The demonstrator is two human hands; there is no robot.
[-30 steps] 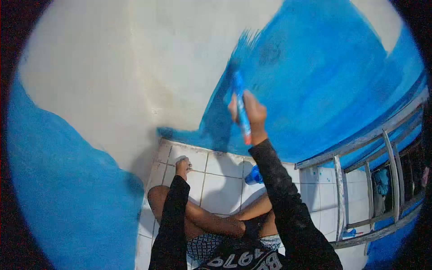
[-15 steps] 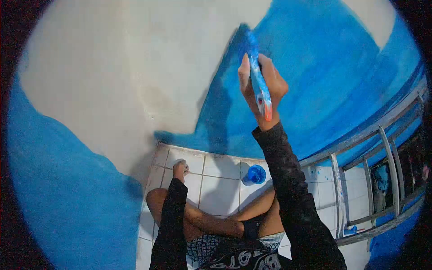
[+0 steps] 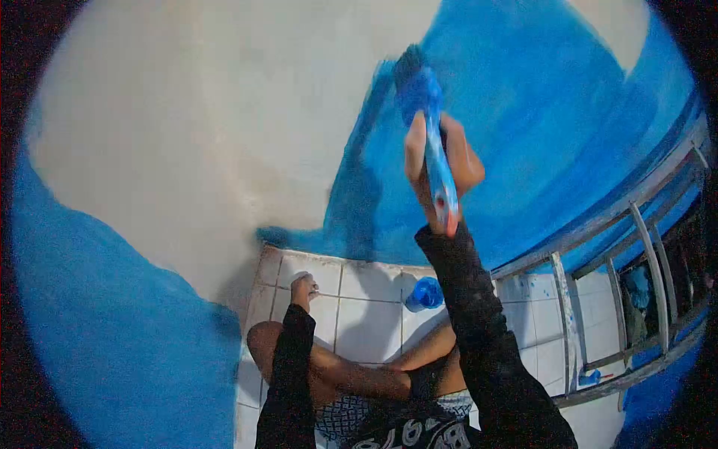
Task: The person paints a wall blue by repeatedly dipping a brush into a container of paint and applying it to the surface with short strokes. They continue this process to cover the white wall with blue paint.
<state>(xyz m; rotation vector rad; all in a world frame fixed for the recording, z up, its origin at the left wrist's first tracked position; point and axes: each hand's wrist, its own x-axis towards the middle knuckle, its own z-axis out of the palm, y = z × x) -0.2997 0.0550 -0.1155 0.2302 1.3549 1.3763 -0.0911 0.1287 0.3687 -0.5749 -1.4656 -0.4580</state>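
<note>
My right hand [image 3: 464, 161] grips a paintbrush [image 3: 438, 168] by its handle, which is smeared with blue and ends in red. Dark, paint-laden bristles point up at the border between the blue paint [image 3: 538, 112] and the pale bare wall [image 3: 247, 90]. Down by my knee, my left hand [image 3: 303, 288] is held low near the tiled floor [image 3: 366, 310], fingers curled in, with nothing visible in it. Between my legs and the wall stands a cup of blue paint [image 3: 424, 293].
A wooden ladder [image 3: 562, 299] lies along the right side. Beyond its rails, another blue-stained brush [image 3: 594, 376] rests on the floor. Blue paint [image 3: 112, 314] also covers the wall's lower left. My crossed legs [image 3: 359, 374] take up the floor before me.
The brush and my right hand have shifted slightly downward and right, and the bristles now show more broadly. My left hand stays in nearly the same place.
</note>
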